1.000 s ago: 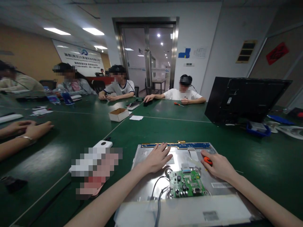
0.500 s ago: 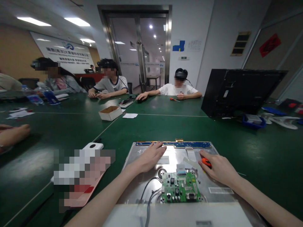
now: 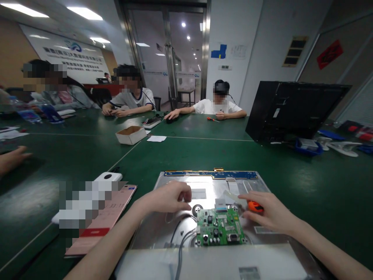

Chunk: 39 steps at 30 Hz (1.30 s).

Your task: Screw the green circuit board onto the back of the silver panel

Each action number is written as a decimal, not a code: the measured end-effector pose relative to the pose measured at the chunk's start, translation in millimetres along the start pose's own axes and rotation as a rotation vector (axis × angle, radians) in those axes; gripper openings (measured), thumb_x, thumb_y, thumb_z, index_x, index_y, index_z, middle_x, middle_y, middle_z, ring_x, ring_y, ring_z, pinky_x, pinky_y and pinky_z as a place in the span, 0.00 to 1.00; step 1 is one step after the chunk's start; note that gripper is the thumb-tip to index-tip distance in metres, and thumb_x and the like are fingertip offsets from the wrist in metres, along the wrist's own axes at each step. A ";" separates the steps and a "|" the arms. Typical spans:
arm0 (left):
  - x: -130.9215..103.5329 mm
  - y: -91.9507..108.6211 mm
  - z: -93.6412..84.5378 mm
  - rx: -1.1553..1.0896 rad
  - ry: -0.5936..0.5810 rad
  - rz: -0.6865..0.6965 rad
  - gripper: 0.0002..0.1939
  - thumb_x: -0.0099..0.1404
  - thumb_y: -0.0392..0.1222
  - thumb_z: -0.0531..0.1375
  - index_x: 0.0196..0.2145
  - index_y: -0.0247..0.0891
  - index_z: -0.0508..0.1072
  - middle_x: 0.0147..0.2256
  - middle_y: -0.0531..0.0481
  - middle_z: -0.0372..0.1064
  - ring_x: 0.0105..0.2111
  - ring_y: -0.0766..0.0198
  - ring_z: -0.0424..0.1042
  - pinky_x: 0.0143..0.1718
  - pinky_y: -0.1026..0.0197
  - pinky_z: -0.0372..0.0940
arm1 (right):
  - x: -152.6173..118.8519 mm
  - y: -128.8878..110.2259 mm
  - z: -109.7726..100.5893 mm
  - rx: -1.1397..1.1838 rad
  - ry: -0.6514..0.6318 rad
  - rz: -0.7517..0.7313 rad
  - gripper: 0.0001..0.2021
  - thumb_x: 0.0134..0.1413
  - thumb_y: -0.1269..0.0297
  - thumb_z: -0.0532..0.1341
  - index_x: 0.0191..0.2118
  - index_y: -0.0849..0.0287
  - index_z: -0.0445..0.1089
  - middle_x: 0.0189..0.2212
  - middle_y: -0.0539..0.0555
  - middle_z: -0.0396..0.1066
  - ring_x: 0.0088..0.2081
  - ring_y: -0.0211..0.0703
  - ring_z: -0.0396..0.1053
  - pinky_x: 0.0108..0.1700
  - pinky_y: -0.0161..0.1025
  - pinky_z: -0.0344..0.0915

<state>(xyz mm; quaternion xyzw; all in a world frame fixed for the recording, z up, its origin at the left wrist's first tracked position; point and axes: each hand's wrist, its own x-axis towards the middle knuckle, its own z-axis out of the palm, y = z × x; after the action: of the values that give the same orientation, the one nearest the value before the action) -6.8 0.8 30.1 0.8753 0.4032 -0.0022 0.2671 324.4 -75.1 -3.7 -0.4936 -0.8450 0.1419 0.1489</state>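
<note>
A flat metal display panel lies before me, back side up. A green circuit board sits on its middle, with grey cables leading from its left side. Along the panel's far edge runs a narrow blue circuit strip. My left hand hovers over the panel just left of the green board, fingers bent and apart from the thumb, nothing in it. In my right hand is an orange-handled screwdriver, held loosely right of the board; its tip cannot be made out.
A pink booklet and a white device lie to the left. Farther off stand a small white box and a large black monitor. Several people sit around the green table; a co-worker's hand rests at far left.
My left hand has drawn back from near the blue strip toward the green board, its fingers curling. My right hand has shifted slightly nearer and its fingers have spread around the screwdriver. The view turned slightly.
</note>
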 end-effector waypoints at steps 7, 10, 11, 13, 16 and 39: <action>-7.0 2.6 -5.8 -0.044 -0.151 -0.034 0.16 0.50 0.44 0.68 0.38 0.39 0.75 0.33 0.51 0.69 0.32 0.60 0.68 0.28 0.63 0.60 | 0.8 -10.8 7.3 0.061 -0.100 0.023 0.15 0.59 0.58 0.58 0.50 0.57 0.67 0.43 0.58 0.71 0.40 0.48 0.70 0.42 0.44 0.64; -6.1 0.2 -5.2 -0.115 -0.187 -0.032 0.13 0.51 0.39 0.66 0.37 0.37 0.76 0.31 0.51 0.70 0.31 0.61 0.69 0.28 0.64 0.61 | 3.5 -3.7 10.6 0.086 -0.090 -0.021 0.07 0.61 0.62 0.56 0.40 0.59 0.67 0.36 0.56 0.70 0.35 0.45 0.68 0.38 0.41 0.63; -5.3 -1.0 -4.4 -0.145 -0.189 -0.030 0.11 0.52 0.36 0.64 0.36 0.36 0.76 0.31 0.51 0.71 0.31 0.62 0.70 0.28 0.64 0.62 | 4.4 -1.9 11.3 0.084 -0.088 -0.023 0.07 0.62 0.62 0.55 0.36 0.59 0.66 0.34 0.55 0.69 0.34 0.44 0.66 0.37 0.40 0.62; -3.2 -3.8 -2.1 -0.185 -0.174 -0.027 0.09 0.53 0.33 0.61 0.34 0.35 0.76 0.30 0.51 0.72 0.29 0.63 0.70 0.28 0.65 0.62 | 5.8 0.1 11.7 0.081 -0.085 -0.022 0.08 0.63 0.63 0.54 0.33 0.59 0.64 0.31 0.54 0.68 0.32 0.43 0.65 0.35 0.39 0.61; 0.9 -6.8 2.4 -0.176 -0.127 -0.009 0.08 0.54 0.31 0.59 0.31 0.36 0.77 0.27 0.51 0.73 0.27 0.64 0.70 0.27 0.66 0.62 | 6.4 0.6 10.0 0.082 -0.093 -0.004 0.08 0.62 0.64 0.54 0.32 0.58 0.64 0.30 0.54 0.68 0.31 0.42 0.64 0.34 0.38 0.61; -1.7 4.7 -5.3 -0.093 -0.128 0.220 0.14 0.53 0.41 0.68 0.40 0.42 0.77 0.47 0.49 0.65 0.47 0.56 0.66 0.46 0.59 0.63 | -0.7 3.4 1.0 0.172 -0.197 0.023 0.05 0.61 0.66 0.56 0.34 0.58 0.68 0.32 0.53 0.70 0.33 0.43 0.68 0.39 0.40 0.63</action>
<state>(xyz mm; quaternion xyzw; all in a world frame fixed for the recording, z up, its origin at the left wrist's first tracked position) -5.7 -0.4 37.2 0.8990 0.2866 -0.0100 0.3310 327.1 -74.2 -6.0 -0.4722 -0.8345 0.2634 0.1056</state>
